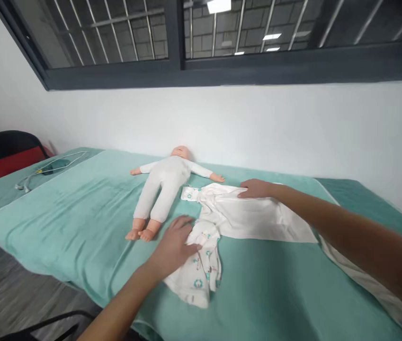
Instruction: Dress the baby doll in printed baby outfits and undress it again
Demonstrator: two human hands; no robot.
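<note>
A baby doll [163,184] in a white one-piece lies on its back on the teal bed cover [73,213], head toward the wall. Beside it on the right lies a white cloth [257,218] spread flat, with a printed white baby garment [201,270] bunched at its near-left end. My left hand [174,244] rests palm down on the printed garment, fingers apart. My right hand [255,188] presses flat on the far edge of the white cloth, close to the doll's outstretched arm.
A stethoscope [44,170] lies on the bed's far left. A black and red chair [5,154] stands beyond the left end. A white wall with a dark-framed window [179,42] runs behind the bed. The bed's near edge drops to grey floor.
</note>
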